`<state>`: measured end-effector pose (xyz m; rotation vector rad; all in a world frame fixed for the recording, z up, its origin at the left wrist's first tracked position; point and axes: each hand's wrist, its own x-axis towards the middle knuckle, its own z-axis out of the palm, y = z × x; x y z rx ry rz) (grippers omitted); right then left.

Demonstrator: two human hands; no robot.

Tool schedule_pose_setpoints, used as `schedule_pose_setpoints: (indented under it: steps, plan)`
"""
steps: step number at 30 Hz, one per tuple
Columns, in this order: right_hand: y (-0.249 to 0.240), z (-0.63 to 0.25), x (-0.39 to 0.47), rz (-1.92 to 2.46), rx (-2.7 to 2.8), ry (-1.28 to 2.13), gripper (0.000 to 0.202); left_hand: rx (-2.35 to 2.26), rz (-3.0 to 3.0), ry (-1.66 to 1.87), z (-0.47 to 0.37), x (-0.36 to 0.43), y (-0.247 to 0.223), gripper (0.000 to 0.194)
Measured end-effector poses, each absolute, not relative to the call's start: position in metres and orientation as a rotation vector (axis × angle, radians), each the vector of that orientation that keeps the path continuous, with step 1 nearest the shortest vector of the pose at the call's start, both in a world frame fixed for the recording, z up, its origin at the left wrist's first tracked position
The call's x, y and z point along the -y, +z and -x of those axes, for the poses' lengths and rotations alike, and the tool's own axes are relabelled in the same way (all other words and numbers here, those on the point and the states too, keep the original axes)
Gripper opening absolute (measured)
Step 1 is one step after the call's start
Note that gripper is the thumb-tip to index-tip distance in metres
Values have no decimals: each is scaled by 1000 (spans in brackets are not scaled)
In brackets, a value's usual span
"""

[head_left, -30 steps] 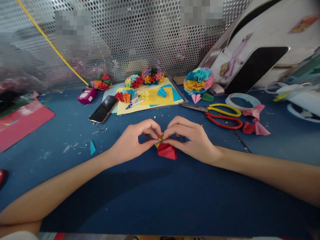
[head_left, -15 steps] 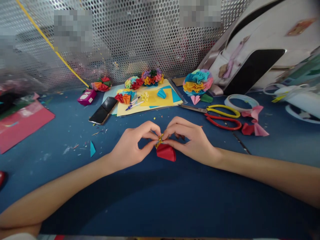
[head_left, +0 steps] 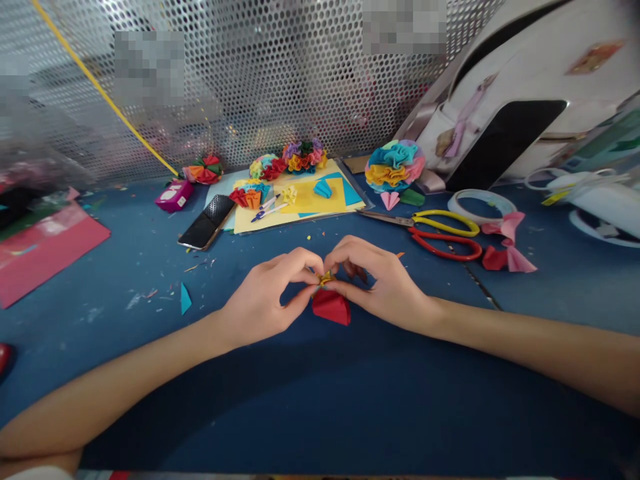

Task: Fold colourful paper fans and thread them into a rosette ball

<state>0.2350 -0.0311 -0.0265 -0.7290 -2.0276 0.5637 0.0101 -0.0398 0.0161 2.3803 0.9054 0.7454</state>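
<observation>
Near the middle of the blue table, my left hand (head_left: 273, 293) and my right hand (head_left: 383, 280) meet fingertip to fingertip. Between their pinched thumbs and forefingers is a small yellow folded piece (head_left: 327, 279). A red folded piece (head_left: 331, 307) hangs just below it, seeming joined to it; my fingers partly hide the junction. Behind my hands lies a yellow sheet (head_left: 324, 203) bearing a small blue folded piece (head_left: 323, 189) and a yellow one (head_left: 289, 195). Scissors (head_left: 445, 235) with yellow and red handles lie beyond my right hand.
Ruffled paper flowers (head_left: 395, 165) stand along the metal mesh. A phone (head_left: 207, 221) and purple box (head_left: 174, 195) are back left. White tape (head_left: 483, 205), pink and red scraps (head_left: 507, 247) and a pale backpack (head_left: 530, 80) are at right; pink sheets (head_left: 47, 250) lie far left.
The yellow piece has turned flatter between my fingertips, and my left fingers have shifted slightly. The red piece stays below my hands.
</observation>
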Motion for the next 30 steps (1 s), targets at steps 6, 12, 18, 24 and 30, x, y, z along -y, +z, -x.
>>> schedule_pose_setpoints:
  steps: [6,12,18,24,30]
  plan:
    - [-26,-235,32,717,2038,598,10,-915,-2365,735,-11,41,15,26]
    - [-24,-233,31,740,1988,653,11,-895,-2284,820,-13,39,8,36]
    - [-29,-229,35,724,1990,691,12,-972,-2123,874,-18,37,1,27]
    - [-21,-240,19,723,2045,530,14,-1021,-2038,1042,-13,37,-12,10]
    - [-34,-296,11,905,2227,296,12,-848,-2101,1174,-8,31,-23,10]
